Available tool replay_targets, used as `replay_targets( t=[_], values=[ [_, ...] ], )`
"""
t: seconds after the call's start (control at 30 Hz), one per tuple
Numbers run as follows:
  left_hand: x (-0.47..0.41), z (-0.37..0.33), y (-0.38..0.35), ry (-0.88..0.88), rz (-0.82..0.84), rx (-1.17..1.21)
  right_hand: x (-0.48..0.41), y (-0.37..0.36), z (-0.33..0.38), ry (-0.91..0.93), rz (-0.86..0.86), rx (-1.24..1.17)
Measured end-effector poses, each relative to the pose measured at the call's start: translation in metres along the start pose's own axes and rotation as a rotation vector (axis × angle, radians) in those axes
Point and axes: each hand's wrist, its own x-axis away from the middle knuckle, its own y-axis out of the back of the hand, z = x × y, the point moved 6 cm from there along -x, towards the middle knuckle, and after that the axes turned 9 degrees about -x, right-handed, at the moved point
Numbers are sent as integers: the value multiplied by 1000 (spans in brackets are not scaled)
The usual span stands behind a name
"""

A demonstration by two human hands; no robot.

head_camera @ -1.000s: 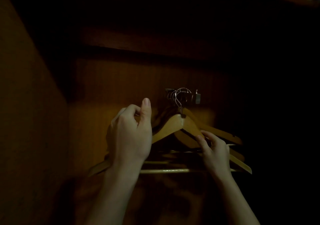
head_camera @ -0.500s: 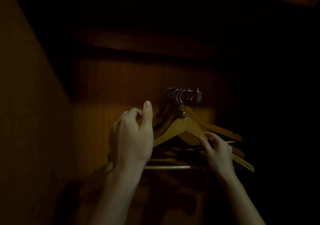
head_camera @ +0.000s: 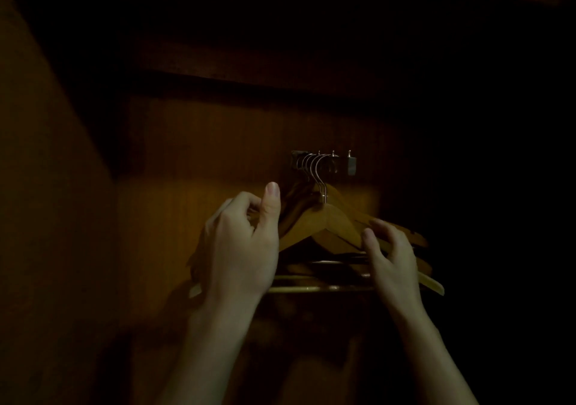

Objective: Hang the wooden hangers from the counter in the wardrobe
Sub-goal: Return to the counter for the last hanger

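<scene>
Grip of right hand point(head_camera: 393, 256) now slack on front hanger point(head_camera: 324, 221)

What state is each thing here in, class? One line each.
hangers: hung on the rail, bunched
rail: bearing the hangers
left hand: fingers curled at the hangers, grip unclear
right hand: open, thumb on the hangers
wardrobe: open, dark inside

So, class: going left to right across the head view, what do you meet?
The wardrobe side wall → left hand → front hanger's metal hook → right hand → hanger's pale right tip.
</scene>
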Motion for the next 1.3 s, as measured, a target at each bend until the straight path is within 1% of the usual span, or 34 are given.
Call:
replay_targets(
  t=[0.17, 0.33, 0.57, 0.77, 0.97, 1.1, 1.3],
  values=[
    [6, 0, -1, 17, -2, 12, 15, 5, 34, 90, -31, 9],
    [21, 0, 1, 47, 8, 95, 46, 2, 59, 95, 12, -48],
    [51, 13, 18, 135, 27, 149, 88, -5, 63, 89, 71, -14],
    [71, 15, 47, 207, 18, 55, 106, -10, 79, 71, 174, -25],
    [100, -5, 89, 229, -46, -32, 141, -13, 102, 48, 322, -152],
    [131, -20, 121, 281, -105, -117, 173, -5, 118, 12, 420, -227],
    [188, -46, 172, 359, -169, -163, 239, 5, 141, -61, 582, -408]
  ],
)
